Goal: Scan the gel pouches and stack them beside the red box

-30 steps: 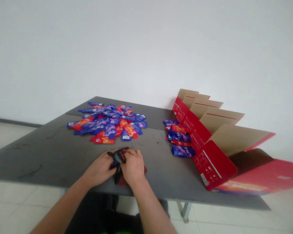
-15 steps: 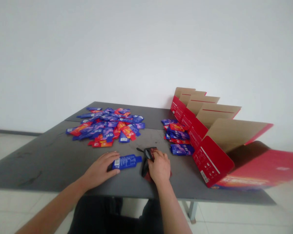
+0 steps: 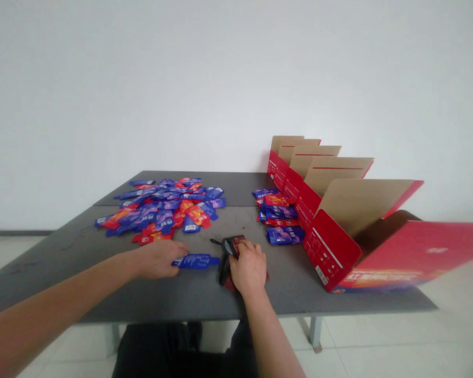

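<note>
My left hand (image 3: 160, 259) is closed on the left end of a flat blue pouch (image 3: 197, 261) with white print, its narrow spout end pointing right. Under my right hand (image 3: 249, 266) is a black and reddish-brown object (image 3: 224, 269) with a dark loop and a short strap; my fingers curl over its top, and its exact kind is unclear. The pouch's tip lies close to the loop's left side. Beyond my left hand spreads a heap of blue and red-orange pouches (image 3: 163, 207).
Several pouches lie in an overlapping row (image 3: 286, 235) at the right of the dark grey table (image 3: 134, 304). Beside them several red cardboard boxes (image 3: 331, 252) lie in a line, brown flaps open, running back to the white wall (image 3: 205, 84). The nearest box overhangs toward the right.
My left hand has turned and its forearm lies flatter, tilting the blue pouch so that its face looks narrower. The right hand keeps its hold. The whole view has shifted slightly.
</note>
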Available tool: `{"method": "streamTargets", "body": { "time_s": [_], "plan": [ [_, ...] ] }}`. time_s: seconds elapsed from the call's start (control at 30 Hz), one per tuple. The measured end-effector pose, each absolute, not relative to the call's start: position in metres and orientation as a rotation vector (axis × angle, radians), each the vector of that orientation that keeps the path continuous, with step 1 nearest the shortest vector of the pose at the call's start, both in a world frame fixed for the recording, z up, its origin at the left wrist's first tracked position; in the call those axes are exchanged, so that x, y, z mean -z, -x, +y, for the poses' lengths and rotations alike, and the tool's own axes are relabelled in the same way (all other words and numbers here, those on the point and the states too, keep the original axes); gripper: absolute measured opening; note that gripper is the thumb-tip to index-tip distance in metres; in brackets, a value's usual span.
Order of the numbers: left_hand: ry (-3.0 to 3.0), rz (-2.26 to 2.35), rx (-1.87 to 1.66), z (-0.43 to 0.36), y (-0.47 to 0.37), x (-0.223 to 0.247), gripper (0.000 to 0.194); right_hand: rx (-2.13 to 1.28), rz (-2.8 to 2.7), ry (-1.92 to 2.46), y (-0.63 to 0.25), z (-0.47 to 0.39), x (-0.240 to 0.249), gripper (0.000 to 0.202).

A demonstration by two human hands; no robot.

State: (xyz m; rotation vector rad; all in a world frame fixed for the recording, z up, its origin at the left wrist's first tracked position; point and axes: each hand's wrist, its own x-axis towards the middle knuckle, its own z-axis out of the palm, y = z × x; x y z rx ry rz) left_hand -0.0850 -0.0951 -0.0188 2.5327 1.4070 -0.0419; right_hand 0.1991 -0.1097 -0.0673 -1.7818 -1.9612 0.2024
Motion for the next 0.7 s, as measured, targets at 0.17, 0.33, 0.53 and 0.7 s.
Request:
{"method": "streamTargets", "body": {
  "time_s": [0.17,0.33,0.53,0.7],
  "plan": [
    [-2.498,1.360,0.021,-0.059,0.091,0.020,0.055,-0.201,-1.943,1.760,-0.198,-0.111,0.068,0.019],
    [-2.495,1.392,0.019,-0.031,0.087,0.021,0.050,-0.239,-1.911,1.748,-0.199,-0.110,0.068,0.019],
    [-2.452,1.365,0.028,-0.006,0.081,0.026,0.041,-0.291,-1.832,1.595,-0.200,-0.115,0.067,0.020],
    [-2.440,1.427,0.005,0.017,0.077,0.035,0.035,-0.283,-2.109,1.190,-0.191,-0.123,0.063,0.023]
  ]
}}
